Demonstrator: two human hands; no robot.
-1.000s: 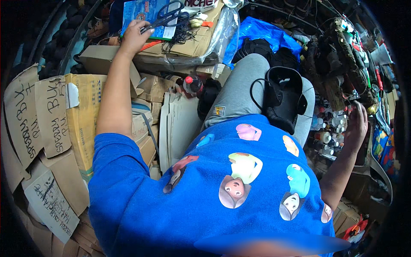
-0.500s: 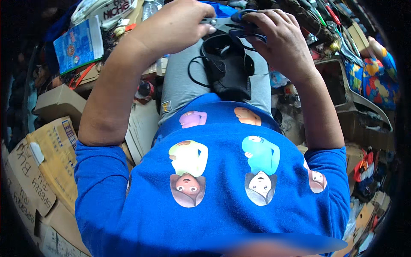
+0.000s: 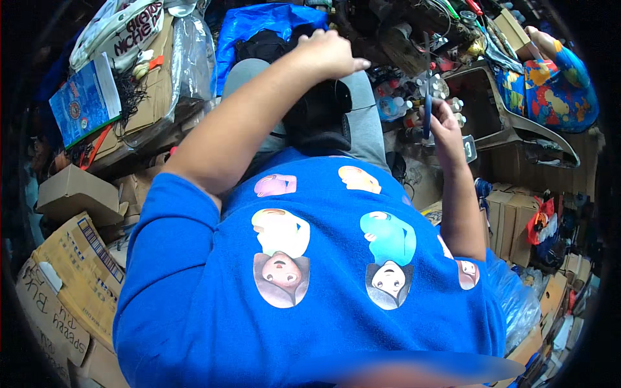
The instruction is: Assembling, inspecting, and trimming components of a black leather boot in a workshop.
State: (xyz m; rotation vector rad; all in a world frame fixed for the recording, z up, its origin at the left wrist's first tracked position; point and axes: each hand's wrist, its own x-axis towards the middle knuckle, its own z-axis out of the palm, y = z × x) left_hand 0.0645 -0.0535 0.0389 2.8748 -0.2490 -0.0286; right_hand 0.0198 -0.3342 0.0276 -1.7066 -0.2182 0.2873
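My right hand (image 3: 443, 123) is off to the right of my lap, closed round the dark handle of scissors (image 3: 427, 115). The blades point away from me, seen nearly edge-on. Over the far part of my lap is my left hand (image 3: 326, 57), with the thumb stretched to the right and the fingers apart. Nothing shows in it, though the palm side is hidden. A black shoe (image 3: 318, 123) lies on my grey trousers (image 3: 369, 123), partly covered by my left hand and forearm.
A blue plastic sheet (image 3: 236, 29) and another black item (image 3: 262, 46) lie beyond my knees. Several small bottles (image 3: 392, 107) stand right of my lap, near a grey plastic frame (image 3: 517, 119). A person in colourful clothing (image 3: 559, 94) is far right. Cardboard boxes (image 3: 77, 197) are at left.
My hands have moved apart. The right carried the scissors to the right and nearer; the left moved right, over the shoe, and its fingers came off the blades.
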